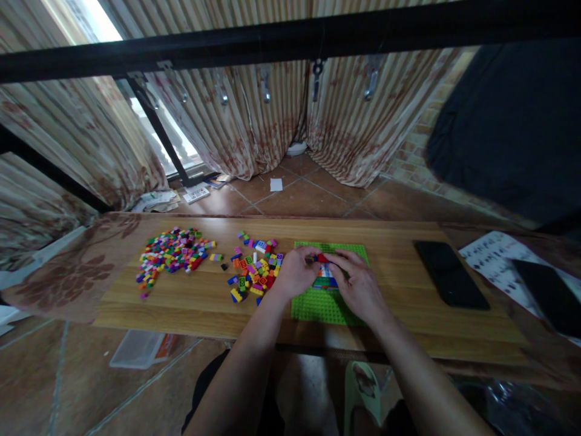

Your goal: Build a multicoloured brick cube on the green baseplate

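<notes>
A green studded baseplate (306, 312) lies on the wooden board, with a small build of toy bricks (324, 281) in white, blue, green and red on it. My left hand (297, 269) is at the build's left side, fingers closed together; what they hold, if anything, is hidden. From the right, my right hand (361, 284) reaches over the build, thumb and index finger closed at a red brick (322, 258) on its far side. Both hands cover part of the build. Beside my left hand lies a loose pile of larger toy bricks (249, 266) in mixed colours.
A heap of smaller bricks (175, 251) is farther left on the wooden board (190, 309). A black phone (449, 275) lies at the right, near a printed sheet (492, 260) and another dark device (551, 297). A clear plastic box (138, 349) is on the floor.
</notes>
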Action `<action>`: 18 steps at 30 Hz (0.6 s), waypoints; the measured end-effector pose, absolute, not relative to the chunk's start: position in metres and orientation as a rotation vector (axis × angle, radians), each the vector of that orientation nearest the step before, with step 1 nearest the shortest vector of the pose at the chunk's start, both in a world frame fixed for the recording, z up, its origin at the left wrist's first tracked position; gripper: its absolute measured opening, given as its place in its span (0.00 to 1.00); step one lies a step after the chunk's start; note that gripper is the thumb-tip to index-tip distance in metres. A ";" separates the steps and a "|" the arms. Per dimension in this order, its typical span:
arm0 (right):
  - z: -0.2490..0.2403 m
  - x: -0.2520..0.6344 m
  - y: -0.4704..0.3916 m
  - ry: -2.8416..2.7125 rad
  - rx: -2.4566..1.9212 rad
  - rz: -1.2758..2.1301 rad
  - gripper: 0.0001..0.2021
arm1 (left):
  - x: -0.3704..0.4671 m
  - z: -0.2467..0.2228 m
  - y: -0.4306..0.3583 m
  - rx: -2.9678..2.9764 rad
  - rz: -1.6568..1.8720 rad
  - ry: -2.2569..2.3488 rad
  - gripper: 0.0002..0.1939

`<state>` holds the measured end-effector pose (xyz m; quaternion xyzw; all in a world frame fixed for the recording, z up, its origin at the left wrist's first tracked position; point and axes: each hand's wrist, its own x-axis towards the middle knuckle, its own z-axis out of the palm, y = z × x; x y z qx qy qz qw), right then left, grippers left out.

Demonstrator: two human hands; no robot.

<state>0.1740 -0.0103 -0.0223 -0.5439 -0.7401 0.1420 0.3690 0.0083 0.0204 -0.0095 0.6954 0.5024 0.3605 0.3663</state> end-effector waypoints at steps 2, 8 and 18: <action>-0.023 0.174 -0.010 -1.893 -1.395 0.364 0.17 | 0.008 -0.012 0.022 1.674 0.968 1.267 0.12; -0.023 0.174 -0.010 -1.886 -1.383 0.372 0.17 | 0.008 -0.014 0.026 1.502 1.027 1.314 0.13; -0.025 0.174 -0.011 -1.852 -1.375 0.399 0.17 | 0.012 -0.017 0.025 1.558 1.007 1.276 0.16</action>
